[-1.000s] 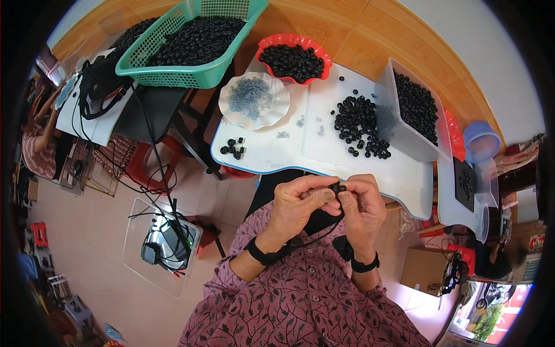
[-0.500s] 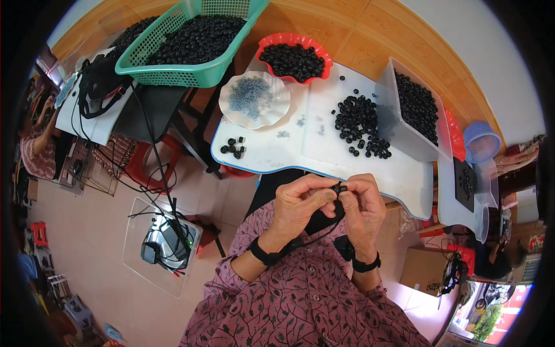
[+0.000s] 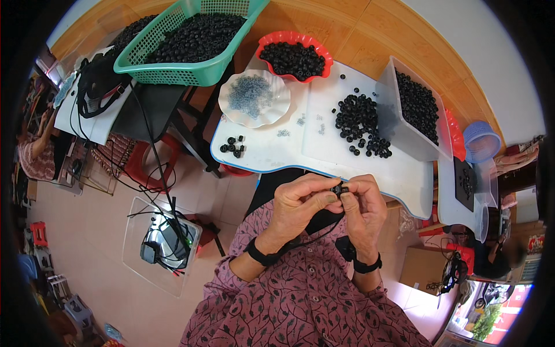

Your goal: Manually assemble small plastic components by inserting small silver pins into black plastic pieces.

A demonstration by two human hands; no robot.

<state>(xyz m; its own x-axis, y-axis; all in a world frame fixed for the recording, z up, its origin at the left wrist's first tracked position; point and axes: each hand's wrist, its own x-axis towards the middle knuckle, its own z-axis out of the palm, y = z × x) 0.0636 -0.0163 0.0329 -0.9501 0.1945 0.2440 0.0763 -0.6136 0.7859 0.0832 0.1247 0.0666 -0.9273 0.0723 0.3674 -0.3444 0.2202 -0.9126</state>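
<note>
Over the front edge of the white table (image 3: 277, 153), my left hand (image 3: 300, 201) and my right hand (image 3: 364, 205) meet in a pinch. Between their fingertips is a small black plastic part (image 3: 339, 189), mostly covered by the fingers; both hands grip it. On the table beyond lies a loose pile of small round black parts (image 3: 358, 118). A handful of similar black parts (image 3: 232, 148) sits near the left edge. A scalloped white plate (image 3: 226, 114) bears many tiny translucent pieces, and a few small clusters of these (image 3: 283, 133) lie beside it.
A red scalloped bowl (image 3: 328, 56) and a translucent bin (image 3: 399, 130), both with black parts, stand at the back. A green basket (image 3: 202, 76) of black parts is far left. Cables (image 3: 151, 130) hang there above a clear tub (image 3: 134, 231). Other people sit at both sides.
My fingertips have shifted slightly around the small black part, and a little more of it shows between them. The things on the table stay put.
</note>
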